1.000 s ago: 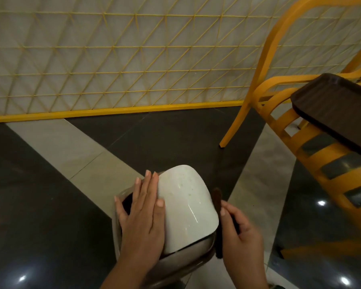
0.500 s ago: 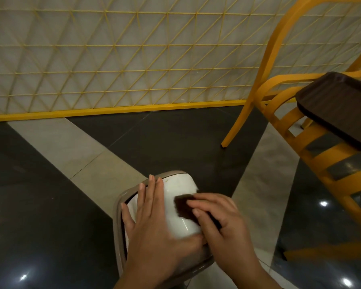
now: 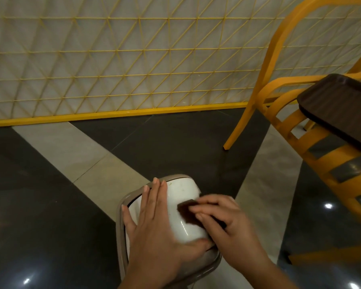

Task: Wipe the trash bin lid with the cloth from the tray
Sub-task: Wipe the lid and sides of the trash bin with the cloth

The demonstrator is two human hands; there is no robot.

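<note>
The white trash bin lid [image 3: 182,202] sits in its beige bin rim [image 3: 121,236] at lower centre of the frame. The left hand [image 3: 154,230] lies flat on the lid's left side, fingers straight and together. The right hand [image 3: 223,222] presses a dark brown cloth [image 3: 187,210] onto the lid's right side, fingers curled over it. A dark tray [image 3: 340,113] rests on a yellow chair [image 3: 296,130] at right.

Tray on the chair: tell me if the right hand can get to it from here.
Probably yes. The right hand presses the cloth on the lid; nothing stands between it and the tray.
</note>
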